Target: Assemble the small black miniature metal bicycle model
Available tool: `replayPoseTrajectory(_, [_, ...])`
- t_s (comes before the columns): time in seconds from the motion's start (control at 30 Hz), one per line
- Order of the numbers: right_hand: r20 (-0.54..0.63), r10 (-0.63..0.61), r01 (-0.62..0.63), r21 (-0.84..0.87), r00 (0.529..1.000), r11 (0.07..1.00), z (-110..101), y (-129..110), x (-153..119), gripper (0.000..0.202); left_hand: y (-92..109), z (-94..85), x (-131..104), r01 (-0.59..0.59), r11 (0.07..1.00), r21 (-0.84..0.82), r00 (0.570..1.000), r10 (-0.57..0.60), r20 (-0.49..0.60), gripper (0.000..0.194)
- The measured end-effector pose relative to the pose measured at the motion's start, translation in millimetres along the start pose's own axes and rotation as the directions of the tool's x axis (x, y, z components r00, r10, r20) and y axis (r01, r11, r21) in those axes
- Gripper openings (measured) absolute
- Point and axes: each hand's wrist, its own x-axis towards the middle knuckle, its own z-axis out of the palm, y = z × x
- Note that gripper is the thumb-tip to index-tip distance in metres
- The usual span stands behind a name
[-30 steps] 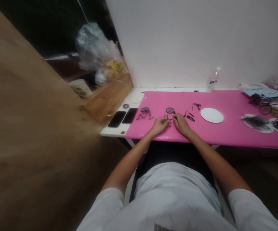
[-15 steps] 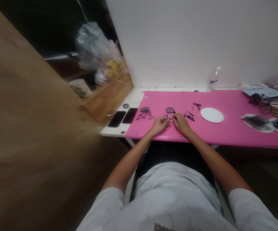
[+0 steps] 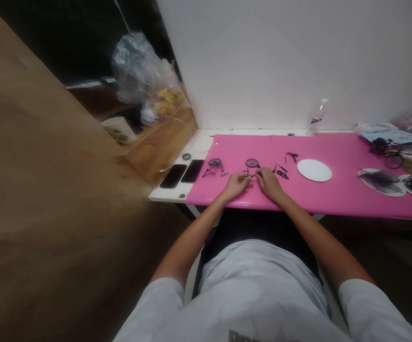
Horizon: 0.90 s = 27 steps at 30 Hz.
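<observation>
- At the lower centre of the pink sheet, the left hand (image 3: 237, 186) and right hand (image 3: 268, 182) appear to pinch a small, thin dark piece (image 3: 253, 176), fingertips together; its exact shape is too small to tell.
- That piece could slip, since only fingertips grip it, and might roll off the near edge.
- The black spoked wheel (image 3: 252, 163) lies just beyond the fingers; a careless knuckle could shift it.
- Small black parts (image 3: 282, 175) right of the hands could be brushed away by the right hand.
- Underneath, a glossy pink sheet (image 3: 344, 199) covers most of a white table (image 3: 156, 194); a black openwork frame (image 3: 213, 172) lies left of centre, a round white plate (image 3: 314, 170) right.
- Behind, a clear plastic bottle (image 3: 317, 118) stands by a pale wall (image 3: 280, 61); clear plastic bags (image 3: 134, 66) bulge at upper left.
</observation>
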Motion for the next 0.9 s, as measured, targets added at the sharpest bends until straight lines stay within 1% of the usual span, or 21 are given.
replayPoseTrajectory(0.33, [0.018,0.01,-0.01,-0.005,1.0,1.0,-2.1,-2.5,0.1,0.014,-1.8,0.7,0.5,0.007,1.0,-0.01,1.0,-0.007,-0.012,0.051])
replayPoseTrajectory(0.63, [0.026,0.011,-0.011,-0.006,1.0,1.0,-0.8,-0.7,0.6,0.014,1.6,1.4,-0.7,0.026,1.0,-0.008,1.0,-0.026,-0.012,0.05])
replayPoseTrajectory(0.73, [0.022,0.004,-0.004,-0.004,1.0,1.0,-0.4,-0.5,0.4,0.013,2.9,1.3,-1.0,0.02,1.0,-0.013,1.0,-0.02,0.003,0.048])
replayPoseTrajectory(0.9, [0.03,0.016,-0.016,0.002,0.999,1.0,-0.3,-0.7,-0.1,0.012,4.2,2.0,-1.3,0.028,1.0,-0.013,1.0,-0.028,-0.009,0.045])
